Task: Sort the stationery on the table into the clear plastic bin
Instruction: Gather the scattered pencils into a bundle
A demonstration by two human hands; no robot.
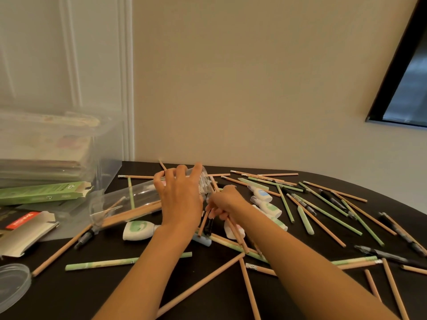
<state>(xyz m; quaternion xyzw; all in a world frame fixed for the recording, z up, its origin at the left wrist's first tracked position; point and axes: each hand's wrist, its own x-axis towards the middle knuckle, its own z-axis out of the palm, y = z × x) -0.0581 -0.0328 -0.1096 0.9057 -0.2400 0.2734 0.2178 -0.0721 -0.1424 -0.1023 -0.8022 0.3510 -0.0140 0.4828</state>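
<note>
Over the middle of the dark table (208, 301), fingers first. Left fingers (184, 172) curl over the ribbed mouth of a clear cylindrical plastic jar (129, 199); I cannot see the thumb. The left hand (179, 197) grips that jar on its side, mouth to the right, base toward the left. Several bare-wood pencils (141, 209) already lie inside it. Right fingers (215, 212) are closed round a small bundle of bare-wood pencils (236, 232), tips aimed at the jar mouth; the right hand (225, 202) sits just beside the left, and how many pencils it holds I cannot count. Outward: pale green pencils (321, 202), more wood ones, black pens (392, 252) and small white squeeze bottles with green and blue labels (262, 195) lie scattered and crossed over the right half of the table. A round clear lid (11, 282) lies at the near left edge, beside an opened green cardboard box (44, 192). The clear plastic bin (111, 146) stands at the far left, well apart from both hands, with flat stacked items showing through its wall. My reading: the step in hand is loading like pencils into the jar, early in the sort, with most of the stationery on the table. Next move calls for lining the bundle up with the opening and sliding it in without snagging the rim.
</note>
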